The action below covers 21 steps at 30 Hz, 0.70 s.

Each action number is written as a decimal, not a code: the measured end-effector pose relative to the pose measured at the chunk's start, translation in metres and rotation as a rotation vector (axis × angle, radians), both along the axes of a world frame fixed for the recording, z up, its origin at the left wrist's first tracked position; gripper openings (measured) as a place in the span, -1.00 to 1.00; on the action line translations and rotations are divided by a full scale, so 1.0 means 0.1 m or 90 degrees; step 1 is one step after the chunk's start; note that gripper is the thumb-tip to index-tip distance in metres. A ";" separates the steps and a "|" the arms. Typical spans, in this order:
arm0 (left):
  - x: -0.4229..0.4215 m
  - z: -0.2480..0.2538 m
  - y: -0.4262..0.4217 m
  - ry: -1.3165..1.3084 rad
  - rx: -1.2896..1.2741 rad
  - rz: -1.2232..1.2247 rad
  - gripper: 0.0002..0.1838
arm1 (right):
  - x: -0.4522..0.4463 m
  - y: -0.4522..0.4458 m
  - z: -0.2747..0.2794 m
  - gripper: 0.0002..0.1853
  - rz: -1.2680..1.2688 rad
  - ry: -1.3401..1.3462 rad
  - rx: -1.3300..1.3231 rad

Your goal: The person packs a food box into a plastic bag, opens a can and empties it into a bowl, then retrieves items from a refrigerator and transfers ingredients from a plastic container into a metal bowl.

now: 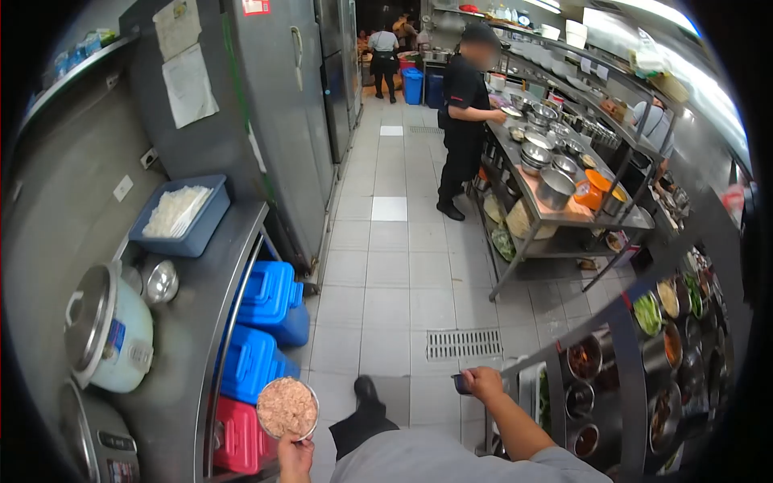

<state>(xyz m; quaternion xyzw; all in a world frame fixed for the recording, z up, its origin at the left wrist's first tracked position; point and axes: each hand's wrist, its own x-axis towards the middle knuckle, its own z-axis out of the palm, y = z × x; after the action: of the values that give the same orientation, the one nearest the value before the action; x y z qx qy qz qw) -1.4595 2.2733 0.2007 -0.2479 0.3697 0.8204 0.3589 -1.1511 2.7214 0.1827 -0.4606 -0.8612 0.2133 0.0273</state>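
My left hand (295, 459), low in the view, grips the near rim of a round bowl (316, 405). Pinkish, crumbly food that looks like minced meat (286, 406) fills the bowl. To the right, my right hand (485, 383) is stretched forward, its fingers closed around a small dark object (461, 385). Most of that object is hidden by the fingers, so its kind cannot be made out. Below the bowl and to its left stands a red lidded bin (241, 435). The nearest thing to my right hand is the edge of a counter with food containers (584, 358).
A steel counter (189, 338) on the left carries a rice cooker (109, 330) and a grey-blue tub (181, 229). Blue bins (270, 298) stand beneath it. A person in black (463, 121) works at a steel table (555, 213) with pots. A drain grate (465, 344) lies in the tiled floor.
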 end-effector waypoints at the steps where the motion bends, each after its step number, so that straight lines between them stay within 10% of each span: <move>1: -0.23 -0.04 0.20 0.025 -0.015 0.001 -0.39 | -0.25 0.28 -0.13 -0.49 -0.031 -0.034 0.046; 9: -2.60 -0.44 2.18 0.025 -0.008 -0.080 -0.19 | -0.46 1.37 -0.82 -0.52 -0.343 -0.334 -0.139; 16: -4.26 0.32 4.60 0.111 0.007 -0.206 -0.19 | -0.88 1.88 -0.63 -0.45 -0.685 -0.331 -0.301; 21: -5.17 0.27 6.18 0.125 0.035 -0.201 -0.39 | -1.11 2.93 -1.70 -0.34 -0.514 -0.368 -0.320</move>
<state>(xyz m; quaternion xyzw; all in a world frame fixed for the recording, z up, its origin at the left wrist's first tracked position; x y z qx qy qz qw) -1.9760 2.8917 0.2274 -0.0956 0.4147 0.7841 0.4517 -1.2623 3.0145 0.0124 -0.7861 -0.5111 0.2498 -0.2416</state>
